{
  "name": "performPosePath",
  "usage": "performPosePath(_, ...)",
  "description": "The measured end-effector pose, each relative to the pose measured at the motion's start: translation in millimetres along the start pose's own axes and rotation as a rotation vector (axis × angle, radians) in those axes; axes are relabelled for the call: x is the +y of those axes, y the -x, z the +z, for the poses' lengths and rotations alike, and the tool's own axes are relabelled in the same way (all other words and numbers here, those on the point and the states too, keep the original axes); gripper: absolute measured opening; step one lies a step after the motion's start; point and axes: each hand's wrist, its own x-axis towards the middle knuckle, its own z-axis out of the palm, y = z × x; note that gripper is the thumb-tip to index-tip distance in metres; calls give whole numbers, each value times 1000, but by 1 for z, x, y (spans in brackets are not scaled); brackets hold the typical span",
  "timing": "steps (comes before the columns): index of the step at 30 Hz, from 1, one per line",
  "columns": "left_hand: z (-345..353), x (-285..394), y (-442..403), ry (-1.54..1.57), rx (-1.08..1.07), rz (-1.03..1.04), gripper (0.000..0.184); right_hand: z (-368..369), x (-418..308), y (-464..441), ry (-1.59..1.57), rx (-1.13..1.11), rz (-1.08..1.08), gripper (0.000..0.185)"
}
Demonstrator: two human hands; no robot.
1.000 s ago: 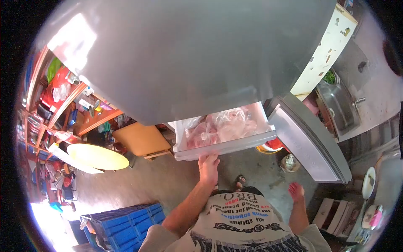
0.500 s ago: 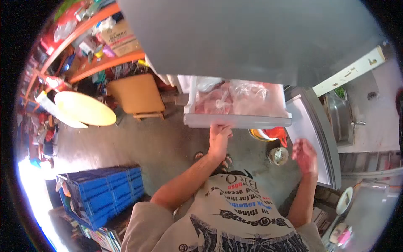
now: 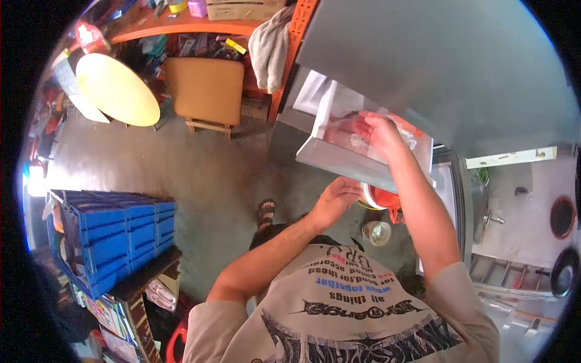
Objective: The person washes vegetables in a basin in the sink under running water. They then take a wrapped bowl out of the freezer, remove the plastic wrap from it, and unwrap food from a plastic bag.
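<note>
A freezer drawer (image 3: 345,158) is pulled out from under a grey fridge door (image 3: 448,66). Inside it lie clear plastic bags (image 3: 407,134) with reddish contents, partly hidden by my arm. My right hand (image 3: 378,130) reaches over the drawer's front into it, with its fingers closed on a clear plastic bag. Just below the drawer front is my left hand (image 3: 340,195), empty, its fingers loosely apart and slightly bent.
Under the drawer stand a bucket with a red bag (image 3: 385,198) and a small tub (image 3: 376,233). A lower fridge door (image 3: 448,187) hangs open at right, near a sink counter (image 3: 526,181). Left are a folding stool (image 3: 206,91), a round yellow board (image 3: 118,89) and blue crates (image 3: 124,233).
My right hand has moved from beside the open lower door into the drawer. My left hand has come off the drawer front and dropped slightly. The view has turned.
</note>
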Motion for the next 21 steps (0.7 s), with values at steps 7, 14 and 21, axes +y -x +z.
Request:
performPosePath(7, -26, 19, 8, 63, 27, 63, 26, -29, 1, -52, 14, 215, -4, 38)
performPosePath(14, -38, 21, 1, 75, 38, 54, 26, -76, 2, -53, 165, 339, -34, 41)
performPosePath(21, -34, 25, -5, 68, 18, 14, 25, -85, 6, -74, -11, 245, 42, 35)
